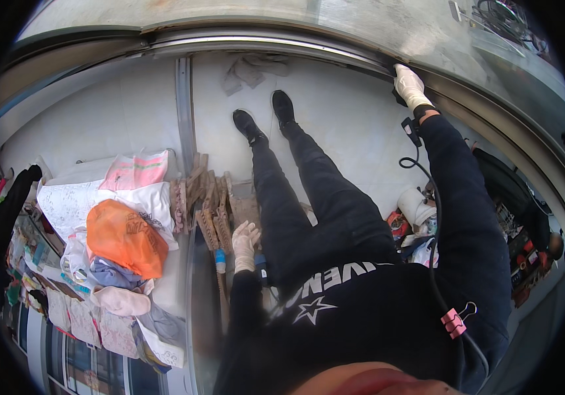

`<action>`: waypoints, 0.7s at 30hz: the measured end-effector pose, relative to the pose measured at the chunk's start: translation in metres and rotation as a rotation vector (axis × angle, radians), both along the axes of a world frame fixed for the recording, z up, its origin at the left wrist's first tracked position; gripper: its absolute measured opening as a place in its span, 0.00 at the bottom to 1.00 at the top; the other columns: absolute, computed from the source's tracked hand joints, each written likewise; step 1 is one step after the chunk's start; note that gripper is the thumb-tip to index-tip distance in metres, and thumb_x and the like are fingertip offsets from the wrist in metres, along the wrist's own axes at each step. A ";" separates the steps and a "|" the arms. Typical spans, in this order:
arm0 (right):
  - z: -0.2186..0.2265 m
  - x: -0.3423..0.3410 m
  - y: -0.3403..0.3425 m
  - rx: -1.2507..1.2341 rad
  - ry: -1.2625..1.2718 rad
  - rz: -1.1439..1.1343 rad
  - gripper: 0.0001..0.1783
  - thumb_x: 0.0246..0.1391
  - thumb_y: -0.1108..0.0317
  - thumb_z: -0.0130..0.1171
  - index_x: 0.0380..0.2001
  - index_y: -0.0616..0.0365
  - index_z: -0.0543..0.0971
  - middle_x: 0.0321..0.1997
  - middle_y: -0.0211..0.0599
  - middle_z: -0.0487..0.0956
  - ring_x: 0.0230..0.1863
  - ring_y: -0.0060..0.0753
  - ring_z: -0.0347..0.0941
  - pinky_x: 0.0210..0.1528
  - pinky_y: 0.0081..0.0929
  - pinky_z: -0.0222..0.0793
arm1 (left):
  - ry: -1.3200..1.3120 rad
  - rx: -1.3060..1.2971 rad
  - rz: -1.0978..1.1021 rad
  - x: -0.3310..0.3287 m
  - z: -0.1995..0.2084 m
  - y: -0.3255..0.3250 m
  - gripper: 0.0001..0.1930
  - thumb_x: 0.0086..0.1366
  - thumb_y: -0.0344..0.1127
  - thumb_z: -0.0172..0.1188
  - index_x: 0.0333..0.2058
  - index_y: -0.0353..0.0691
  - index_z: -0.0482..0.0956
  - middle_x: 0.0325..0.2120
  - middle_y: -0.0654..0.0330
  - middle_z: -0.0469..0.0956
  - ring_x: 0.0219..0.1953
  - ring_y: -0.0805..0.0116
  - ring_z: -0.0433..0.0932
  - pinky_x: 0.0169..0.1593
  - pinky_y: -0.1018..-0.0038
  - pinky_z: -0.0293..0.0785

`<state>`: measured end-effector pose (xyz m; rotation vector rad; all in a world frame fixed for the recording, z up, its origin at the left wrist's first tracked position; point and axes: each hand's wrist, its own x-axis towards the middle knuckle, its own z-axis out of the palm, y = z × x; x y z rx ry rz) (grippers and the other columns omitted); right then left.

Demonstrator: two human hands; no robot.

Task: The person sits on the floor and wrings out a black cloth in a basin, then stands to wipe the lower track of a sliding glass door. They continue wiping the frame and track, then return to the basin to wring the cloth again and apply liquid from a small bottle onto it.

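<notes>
Head view, right grip: gloved right hand (pixel 410 87), two o'clock, curled at the rail's edge; fingers partly hidden, so I cannot tell whether it pinches.
Rail (pixel 229 37): arcs from eleven to three o'clock; smooth, bright metal.
Left grip: gloved left hand (pixel 246 243), seven o'clock near centre, loosely spread, empty, beside rough, knobbly wood (pixel 210 197).
Risks: fingers could get trapped if the rail shifts; the cable (pixel 438 210), three o'clock, could snag.
Cloth (pixel 253 72): crumpled, twelve o'clock; a shoe could slip on it.
Bag (pixel 124 238): thin, creased orange plastic, eight-thirty.
</notes>
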<state>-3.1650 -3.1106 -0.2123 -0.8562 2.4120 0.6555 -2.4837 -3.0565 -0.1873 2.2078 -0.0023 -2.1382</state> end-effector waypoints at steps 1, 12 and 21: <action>-0.002 -0.001 -0.003 0.009 -0.040 -0.012 0.19 0.53 0.70 0.53 0.50 0.52 0.76 0.48 0.48 0.78 0.51 0.52 0.74 0.51 0.42 0.71 | -0.011 -0.008 0.022 0.002 0.002 0.000 0.20 0.66 0.30 0.54 0.55 0.31 0.67 0.48 0.42 0.74 0.46 0.46 0.77 0.49 0.58 0.78; -0.006 0.082 -0.107 -0.072 -0.168 0.052 0.11 0.48 0.70 0.50 0.31 0.59 0.82 0.38 0.53 0.81 0.43 0.55 0.78 0.45 0.44 0.74 | -0.079 0.054 -0.039 -0.002 -0.010 0.017 0.20 0.66 0.32 0.52 0.56 0.34 0.68 0.50 0.45 0.74 0.47 0.48 0.77 0.50 0.61 0.77; -0.036 0.187 -0.217 -0.566 -0.265 0.437 0.09 0.45 0.72 0.51 0.26 0.64 0.79 0.30 0.56 0.80 0.32 0.56 0.79 0.35 0.44 0.77 | -0.097 0.011 -0.015 -0.023 0.003 0.000 0.19 0.67 0.32 0.51 0.55 0.34 0.69 0.51 0.44 0.73 0.49 0.45 0.76 0.49 0.58 0.77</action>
